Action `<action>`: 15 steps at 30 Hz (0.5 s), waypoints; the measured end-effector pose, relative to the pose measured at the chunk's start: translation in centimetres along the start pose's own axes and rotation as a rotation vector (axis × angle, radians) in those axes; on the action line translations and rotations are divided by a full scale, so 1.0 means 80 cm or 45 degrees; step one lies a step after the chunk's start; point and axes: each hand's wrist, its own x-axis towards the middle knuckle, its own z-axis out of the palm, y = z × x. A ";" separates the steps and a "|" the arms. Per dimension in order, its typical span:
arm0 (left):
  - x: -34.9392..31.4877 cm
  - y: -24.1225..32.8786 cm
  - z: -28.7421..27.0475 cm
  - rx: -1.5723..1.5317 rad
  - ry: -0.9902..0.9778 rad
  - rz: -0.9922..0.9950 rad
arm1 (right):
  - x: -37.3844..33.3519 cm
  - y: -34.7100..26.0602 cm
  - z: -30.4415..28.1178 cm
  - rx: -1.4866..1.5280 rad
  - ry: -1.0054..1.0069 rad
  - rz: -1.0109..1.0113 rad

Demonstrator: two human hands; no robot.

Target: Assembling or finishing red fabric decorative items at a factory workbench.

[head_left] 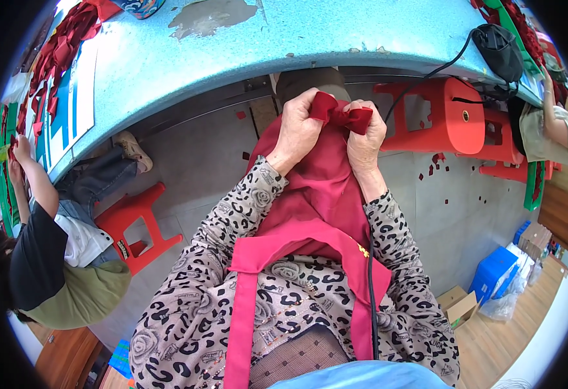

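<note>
Bow [341, 118] of velvety cloth (matt).

We cannot see all the fingertips of the left grip [293, 129] and right grip [367, 142] behind the red bow [341, 118]. The view's top edge cuts off a patterned container [140, 6] on the desk [147, 78]. Toward the desk's left end, red pieces [60, 55] blur beyond our counting.

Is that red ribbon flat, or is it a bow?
It's a bow: the ribbon puffs out on both sides of a narrow middle. The left hand and right hand pinch its sides.
</note>
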 end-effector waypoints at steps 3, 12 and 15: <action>-0.001 -0.008 0.003 -0.117 0.066 -0.025 | 0.000 -0.003 0.005 -0.059 0.047 -0.008; -0.006 -0.019 0.021 -0.533 0.349 -0.024 | -0.002 -0.009 0.014 -0.204 0.179 -0.007; -0.008 -0.021 0.023 -0.574 0.386 -0.033 | -0.004 -0.010 0.014 -0.229 0.206 -0.011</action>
